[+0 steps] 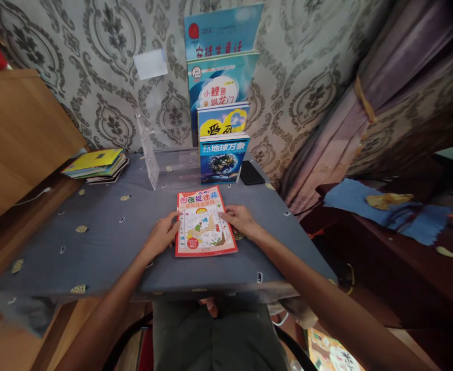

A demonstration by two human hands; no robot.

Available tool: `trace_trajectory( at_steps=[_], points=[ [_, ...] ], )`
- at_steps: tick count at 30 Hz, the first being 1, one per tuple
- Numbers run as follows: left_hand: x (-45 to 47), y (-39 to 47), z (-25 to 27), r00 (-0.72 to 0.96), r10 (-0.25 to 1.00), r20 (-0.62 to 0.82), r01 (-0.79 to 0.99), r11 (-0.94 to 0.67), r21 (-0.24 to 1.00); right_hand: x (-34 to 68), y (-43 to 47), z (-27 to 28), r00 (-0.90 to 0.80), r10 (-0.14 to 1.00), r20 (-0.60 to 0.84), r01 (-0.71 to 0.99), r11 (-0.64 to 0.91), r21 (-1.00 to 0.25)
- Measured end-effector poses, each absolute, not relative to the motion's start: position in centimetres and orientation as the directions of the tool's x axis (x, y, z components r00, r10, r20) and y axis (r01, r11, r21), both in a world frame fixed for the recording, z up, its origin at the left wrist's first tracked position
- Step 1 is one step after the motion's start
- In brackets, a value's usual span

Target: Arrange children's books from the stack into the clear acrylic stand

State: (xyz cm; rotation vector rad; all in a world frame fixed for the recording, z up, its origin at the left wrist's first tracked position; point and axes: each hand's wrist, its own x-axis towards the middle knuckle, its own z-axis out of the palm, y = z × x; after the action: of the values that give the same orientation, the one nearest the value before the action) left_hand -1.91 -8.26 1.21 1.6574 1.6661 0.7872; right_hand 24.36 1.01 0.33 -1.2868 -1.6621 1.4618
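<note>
A red-bordered children's picture book (205, 224) with a cartoon drawing on its cover is in front of me at the table's near middle. My left hand (164, 235) grips its left edge, thumb on the cover and the other fingers partly hidden at the side. On the opposite edge, my right hand (242, 220) holds it the same way, its fingertips over the cover. Just behind the book stands a clear acrylic rack (149, 154), with a blue book showing the Earth (223, 162) at the front of its right side.
Taller books, including a teal one (220, 77), stand behind the Earth book. A black phone-like slab (251, 173) lies to its right. Several stacked books (95, 164) lie at the back left. A grey cloth (114, 247) covers the table. A blue cloth (384, 206) lies at right.
</note>
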Motion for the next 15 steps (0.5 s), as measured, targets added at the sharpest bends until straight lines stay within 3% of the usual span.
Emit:
trace_trajectory(
  at_steps=[3, 6, 12, 15],
  points=[
    [-1.8, -7.9, 1.9, -0.015, 0.998, 0.065, 0.837, -0.023, 0.547, 24.4, 1.1, 0.5, -0.373, 0.906, -0.199, 0.321, -0.075, -0.944],
    [-1.5, -6.8, 2.3, -0.039, 0.989, 0.144, 0.930, -0.017, 0.368, 24.4, 1.2, 0.6, -0.366, 0.910, -0.195, 0.351, -0.059, -0.935],
    [-1.5, -2.9, 2.3, 0.057, 0.965, 0.257, 0.962, -0.122, 0.245, 24.6, 1.6, 1.1, -0.369, 0.922, -0.115, 0.519, 0.102, -0.849],
    [-1.7, -1.9, 1.6, 0.072, 0.967, 0.246, 0.966, -0.129, 0.225, 25.0, 1.5, 1.4, -0.308, 0.951, 0.009, 0.713, 0.237, -0.660]
  ],
)
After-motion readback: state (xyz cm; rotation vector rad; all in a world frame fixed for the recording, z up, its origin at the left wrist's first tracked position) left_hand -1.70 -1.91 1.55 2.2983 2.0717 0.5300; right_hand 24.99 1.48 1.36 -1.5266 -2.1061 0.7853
